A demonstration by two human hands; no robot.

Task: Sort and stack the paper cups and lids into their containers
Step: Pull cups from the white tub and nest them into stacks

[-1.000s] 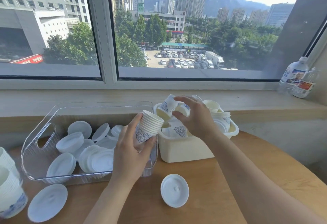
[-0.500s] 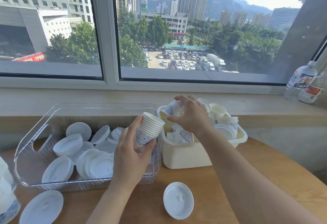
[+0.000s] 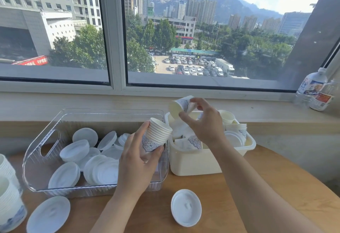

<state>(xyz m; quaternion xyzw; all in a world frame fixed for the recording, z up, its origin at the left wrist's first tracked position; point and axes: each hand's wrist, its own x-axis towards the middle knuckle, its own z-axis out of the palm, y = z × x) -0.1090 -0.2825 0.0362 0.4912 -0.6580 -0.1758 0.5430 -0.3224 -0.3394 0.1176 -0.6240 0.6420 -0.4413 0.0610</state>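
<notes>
Head view: two bottles [image 3: 312, 90] on the windowsill carry printed labels, one blue-white and one red-orange, text too blurred to read; the paper cups bear a blue ornamental motif, no legible writing. Left hand [image 3: 137, 161] grips a nested cup stack [image 3: 156, 137], tilted with rims toward the cream bin [image 3: 195, 162], held over the right end of the clear lid tray [image 3: 46, 149]. Right hand [image 3: 204, 124] pinches a single cup [image 3: 181, 106] on its side above the cream bin, just up-right of the stack and apart from it; one loose lid [image 3: 185, 208] lies on the tabletop [image 3: 266, 186] near the forearms.
</notes>
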